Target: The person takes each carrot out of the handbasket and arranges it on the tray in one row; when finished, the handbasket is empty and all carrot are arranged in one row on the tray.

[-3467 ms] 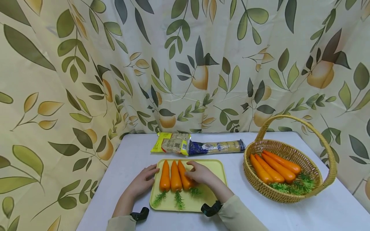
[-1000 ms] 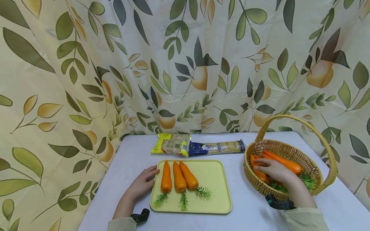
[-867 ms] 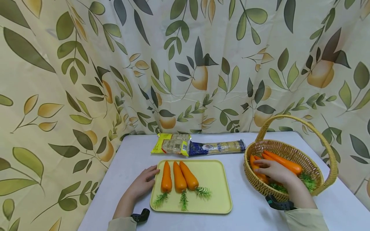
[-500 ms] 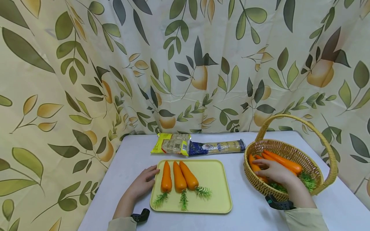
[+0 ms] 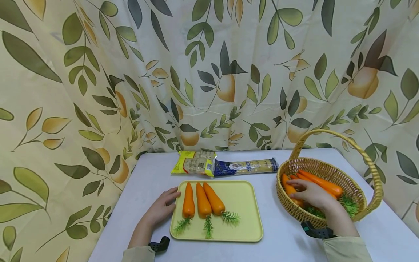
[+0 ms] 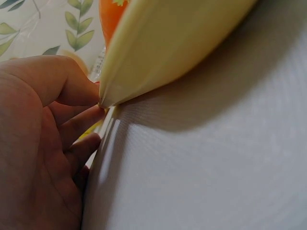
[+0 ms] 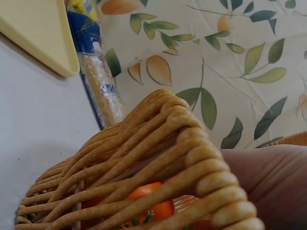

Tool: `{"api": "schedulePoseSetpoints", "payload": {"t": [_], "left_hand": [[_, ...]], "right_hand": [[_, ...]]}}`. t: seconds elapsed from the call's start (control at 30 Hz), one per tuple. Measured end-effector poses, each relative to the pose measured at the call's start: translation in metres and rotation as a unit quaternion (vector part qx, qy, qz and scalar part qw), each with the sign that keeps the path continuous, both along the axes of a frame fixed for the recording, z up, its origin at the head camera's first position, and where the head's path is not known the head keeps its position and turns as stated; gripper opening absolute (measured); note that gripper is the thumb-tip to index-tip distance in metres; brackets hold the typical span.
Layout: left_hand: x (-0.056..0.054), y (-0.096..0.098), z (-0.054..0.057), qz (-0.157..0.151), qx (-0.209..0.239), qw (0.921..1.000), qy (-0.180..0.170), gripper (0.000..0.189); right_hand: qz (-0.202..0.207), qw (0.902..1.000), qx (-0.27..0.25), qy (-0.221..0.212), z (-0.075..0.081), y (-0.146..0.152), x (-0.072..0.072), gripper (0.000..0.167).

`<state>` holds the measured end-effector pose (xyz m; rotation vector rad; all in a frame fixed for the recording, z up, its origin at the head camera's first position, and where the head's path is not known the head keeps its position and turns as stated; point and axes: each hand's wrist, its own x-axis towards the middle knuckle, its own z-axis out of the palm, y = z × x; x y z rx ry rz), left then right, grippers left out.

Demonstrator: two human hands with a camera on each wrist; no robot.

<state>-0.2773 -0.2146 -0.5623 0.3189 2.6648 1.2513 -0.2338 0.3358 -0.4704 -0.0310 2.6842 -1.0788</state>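
Three orange carrots with feathery green tops lie on the pale yellow tray (image 5: 243, 218): a left carrot (image 5: 188, 203), a middle carrot (image 5: 203, 202) and a slanted right carrot (image 5: 214, 200). At the tray's left edge, my left hand (image 5: 162, 207) pinches the rim between thumb and fingers, as the left wrist view shows. My right hand (image 5: 312, 194) reaches into the wicker basket (image 5: 283, 203), fingers curled over the leftmost carrot (image 5: 289, 189) there. More carrots (image 5: 324, 182) lie beside it, partly under the hand. In the right wrist view, the basket wall (image 7: 144, 163) hides the right fingers.
Behind the tray lie a yellow food packet (image 5: 194, 163) and a blue-ended noodle packet (image 5: 245, 167). The basket's tall handle (image 5: 363, 156) arches over its right side. A leaf-patterned curtain (image 5: 209, 72) hangs behind the white table (image 5: 275, 233).
My right hand has gone from the right carrot on the tray to the basket, where the leftmost carrot shifts slightly under its fingers. The tray carrots stand more apart. My left hand stays put.
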Motion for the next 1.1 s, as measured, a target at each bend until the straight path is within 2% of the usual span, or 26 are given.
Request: {"api": "schedulePoseSetpoints", "payload": {"t": [0.33,0.5,0.63,0.93,1.1], "left_hand": [[0.001,0.003,0.002,0.005,-0.007,1.0000,-0.005,0.047],[0.001,0.003,0.002,0.011,-0.010,0.9999,-0.008,0.048],[0.001,0.003,0.002,0.014,-0.013,0.9998,-0.011,0.049],[-0.001,0.002,0.000,0.009,-0.012,0.9999,-0.004,0.049],[0.000,0.001,0.002,0.007,-0.008,0.9999,-0.002,0.049]], "right_hand": [[-0.022,0.9996,-0.009,0.018,0.010,0.006,0.005,0.062],[-0.039,0.9992,-0.002,0.012,0.021,0.008,0.010,0.069],[-0.054,0.9985,-0.005,0.010,0.030,0.006,0.012,0.068],[-0.043,0.9983,-0.018,0.035,0.046,-0.005,0.013,0.067],[-0.032,0.9978,-0.045,0.037,0.046,-0.022,0.009,0.065]]}}
